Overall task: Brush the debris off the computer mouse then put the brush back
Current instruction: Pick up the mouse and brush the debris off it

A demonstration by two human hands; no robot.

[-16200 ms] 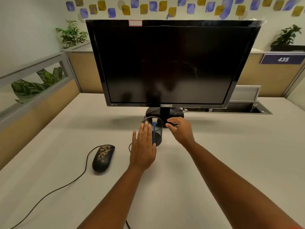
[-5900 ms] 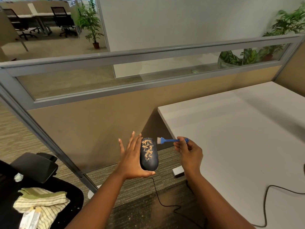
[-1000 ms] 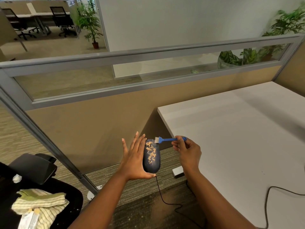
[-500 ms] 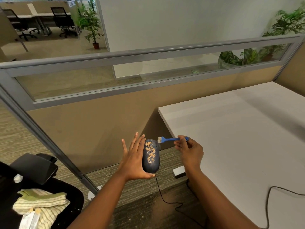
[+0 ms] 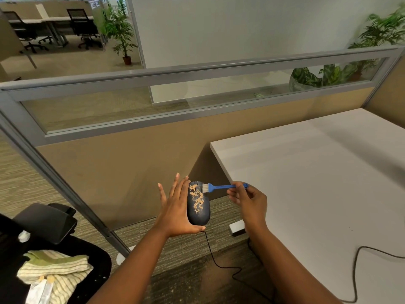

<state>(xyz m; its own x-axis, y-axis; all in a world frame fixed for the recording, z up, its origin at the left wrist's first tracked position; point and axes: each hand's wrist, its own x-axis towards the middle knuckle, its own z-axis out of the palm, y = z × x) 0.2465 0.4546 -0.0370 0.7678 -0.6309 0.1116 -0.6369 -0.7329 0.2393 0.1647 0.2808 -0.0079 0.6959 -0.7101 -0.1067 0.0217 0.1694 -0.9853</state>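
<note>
A black computer mouse [image 5: 200, 212] with tan debris [image 5: 197, 199] scattered along its top is held off the desk's left edge, over the carpet. My left hand [image 5: 175, 210] cradles it from the left and underneath, fingers straight, thumb under its rear. My right hand [image 5: 248, 199] pinches the handle of a small blue brush [image 5: 221, 187]. The white bristles touch the mouse's front right corner. The mouse cable [image 5: 219, 265] hangs down and loops back onto the desk.
The white desk [image 5: 317, 183] fills the right side. A tan partition with a glass strip [image 5: 153, 102] stands just ahead. A black chair with a striped cloth [image 5: 57, 273] sits at lower left. A small white box [image 5: 237, 228] lies on the carpet.
Over the last second the brush pulled slightly right off the mouse, then came back left onto its front. The mouse stays in my left hand with debris still on it.
</note>
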